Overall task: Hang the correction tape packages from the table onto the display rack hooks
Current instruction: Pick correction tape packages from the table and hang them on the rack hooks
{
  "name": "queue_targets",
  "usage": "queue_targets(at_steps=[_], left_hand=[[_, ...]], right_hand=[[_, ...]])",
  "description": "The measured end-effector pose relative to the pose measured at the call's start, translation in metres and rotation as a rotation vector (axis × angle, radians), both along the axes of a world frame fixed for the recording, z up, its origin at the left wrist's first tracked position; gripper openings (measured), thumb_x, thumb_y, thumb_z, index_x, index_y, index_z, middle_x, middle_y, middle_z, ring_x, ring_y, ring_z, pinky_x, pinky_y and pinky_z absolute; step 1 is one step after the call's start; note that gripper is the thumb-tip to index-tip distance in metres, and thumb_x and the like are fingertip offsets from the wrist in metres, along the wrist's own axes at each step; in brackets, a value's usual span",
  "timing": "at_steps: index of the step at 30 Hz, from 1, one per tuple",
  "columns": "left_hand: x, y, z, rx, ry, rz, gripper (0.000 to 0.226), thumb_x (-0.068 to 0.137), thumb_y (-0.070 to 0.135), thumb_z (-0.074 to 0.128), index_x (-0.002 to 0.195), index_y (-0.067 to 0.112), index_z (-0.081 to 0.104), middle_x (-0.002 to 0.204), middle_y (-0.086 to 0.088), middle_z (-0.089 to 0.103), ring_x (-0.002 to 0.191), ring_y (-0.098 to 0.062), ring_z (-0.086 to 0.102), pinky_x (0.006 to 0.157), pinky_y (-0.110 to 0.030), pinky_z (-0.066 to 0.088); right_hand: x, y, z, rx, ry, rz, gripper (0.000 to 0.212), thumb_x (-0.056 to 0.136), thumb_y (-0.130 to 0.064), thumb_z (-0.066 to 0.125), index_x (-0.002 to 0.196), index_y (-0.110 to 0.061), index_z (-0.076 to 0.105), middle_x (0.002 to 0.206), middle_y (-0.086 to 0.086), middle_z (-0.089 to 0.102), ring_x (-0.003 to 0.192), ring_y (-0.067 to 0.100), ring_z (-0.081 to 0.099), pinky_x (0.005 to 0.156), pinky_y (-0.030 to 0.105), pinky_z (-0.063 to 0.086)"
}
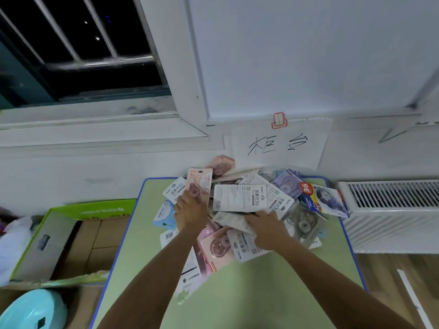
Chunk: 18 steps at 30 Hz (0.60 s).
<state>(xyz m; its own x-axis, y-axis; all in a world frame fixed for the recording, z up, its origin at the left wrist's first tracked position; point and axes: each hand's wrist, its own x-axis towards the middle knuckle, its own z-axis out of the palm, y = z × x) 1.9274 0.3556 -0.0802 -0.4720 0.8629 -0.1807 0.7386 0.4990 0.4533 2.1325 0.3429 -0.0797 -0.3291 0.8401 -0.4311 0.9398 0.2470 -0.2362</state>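
A heap of correction tape packages point(282, 193) in pink, white, blue and purple covers the far half of the green table point(249, 293). My left hand point(190, 211) reaches into the left side of the heap, its fingers closed round the lower part of a pink package point(200, 178). At the middle of the heap, my right hand point(267, 230) pinches the near edge of a white package point(238, 200) that lies back side up. No display rack or hook is in view.
A handwritten paper sign point(278, 144) is clipped to the wall behind the table. A white radiator point(392, 210) stands to the right. On the left are an open green cardboard box point(71, 233) and a teal round object point(31, 312). A barred window is at the upper left.
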Motion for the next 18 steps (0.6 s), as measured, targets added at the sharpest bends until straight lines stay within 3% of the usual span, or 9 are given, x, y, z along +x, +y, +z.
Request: queue_targets(at_steps=[2, 5, 7, 9, 11, 13, 16, 18], left_hand=[[-0.008, 0.009, -0.001, -0.029, -0.013, 0.011, 0.069, 0.094, 0.051, 0.045, 0.14, 0.004, 0.026, 0.139, -0.021, 0.039, 0.128, -0.038, 0.036, 0.102, -0.048, 0.034], [-0.017, 0.014, -0.003, -0.053, 0.05, -0.024, 0.073, 0.092, 0.059, 0.044, 0.138, 0.005, 0.029, 0.135, -0.022, 0.043, 0.124, -0.038, 0.039, 0.097, -0.047, 0.038], [-0.024, 0.017, -0.003, -0.065, 0.102, -0.077, 0.076, 0.09, 0.062, 0.044, 0.136, 0.004, 0.031, 0.133, -0.021, 0.044, 0.122, -0.037, 0.041, 0.096, -0.046, 0.039], [-0.032, 0.019, -0.001, -0.088, 0.085, -0.087, 0.082, 0.085, 0.064, 0.052, 0.134, 0.001, 0.032, 0.132, -0.021, 0.043, 0.123, -0.038, 0.041, 0.097, -0.046, 0.038], [-0.041, 0.021, 0.002, -0.076, 0.025, -0.071, 0.083, 0.082, 0.058, 0.062, 0.132, -0.002, 0.033, 0.131, -0.021, 0.042, 0.122, -0.038, 0.041, 0.098, -0.045, 0.038], [-0.046, 0.021, 0.006, 0.004, -0.053, -0.089, 0.066, 0.087, 0.04, 0.062, 0.13, -0.003, 0.036, 0.13, -0.021, 0.041, 0.118, -0.038, 0.045, 0.095, -0.045, 0.04], [-0.051, 0.017, 0.014, 0.131, -0.083, -0.1, 0.041, 0.093, 0.023, 0.053, 0.125, 0.0, 0.041, 0.126, -0.018, 0.044, 0.108, -0.038, 0.052, 0.085, -0.048, 0.044], [-0.052, 0.013, 0.019, 0.215, -0.113, -0.096, 0.034, 0.093, 0.02, 0.052, 0.12, 0.001, 0.044, 0.118, -0.017, 0.052, 0.102, -0.038, 0.057, 0.082, -0.047, 0.045]], right_hand=[[0.0, 0.011, 0.01, 0.005, 0.106, -0.068, 0.042, 0.083, -0.009, 0.055, 0.122, -0.024, 0.055, 0.12, 0.0, 0.058, 0.105, 0.019, 0.054, 0.091, 0.035, 0.05], [0.0, 0.026, 0.031, 0.055, 0.205, -0.23, 0.024, 0.082, -0.008, 0.056, 0.097, -0.022, 0.068, 0.099, -0.002, 0.066, 0.09, 0.014, 0.059, 0.082, 0.028, 0.051], [-0.004, 0.032, 0.043, 0.131, 0.257, -0.299, 0.009, 0.082, -0.014, 0.06, 0.075, -0.019, 0.063, 0.08, 0.001, 0.061, 0.075, 0.014, 0.053, 0.063, 0.022, 0.041], [-0.013, 0.03, 0.049, 0.155, 0.416, -0.42, 0.027, 0.08, -0.019, 0.068, 0.063, -0.013, 0.047, 0.064, 0.006, 0.045, 0.063, 0.016, 0.041, 0.053, 0.027, 0.027], [-0.024, 0.021, 0.055, 0.124, 0.722, -0.584, 0.034, 0.078, -0.019, 0.073, 0.062, -0.002, 0.047, 0.062, 0.009, 0.037, 0.059, 0.016, 0.033, 0.054, 0.027, 0.023], [-0.035, 0.011, 0.059, 0.074, 0.986, -0.774, 0.032, 0.078, -0.015, 0.074, 0.068, 0.009, 0.055, 0.065, 0.01, 0.039, 0.063, 0.018, 0.033, 0.058, 0.028, 0.026], [-0.043, -0.002, 0.06, 0.054, 1.238, -1.018, 0.027, 0.081, -0.01, 0.071, 0.085, 0.015, 0.062, 0.076, 0.014, 0.049, 0.071, 0.023, 0.041, 0.067, 0.036, 0.034], [-0.046, -0.012, 0.062, 0.012, 1.331, -1.114, 0.019, 0.084, -0.007, 0.066, 0.089, 0.012, 0.063, 0.079, 0.018, 0.057, 0.07, 0.026, 0.052, 0.065, 0.038, 0.043]])
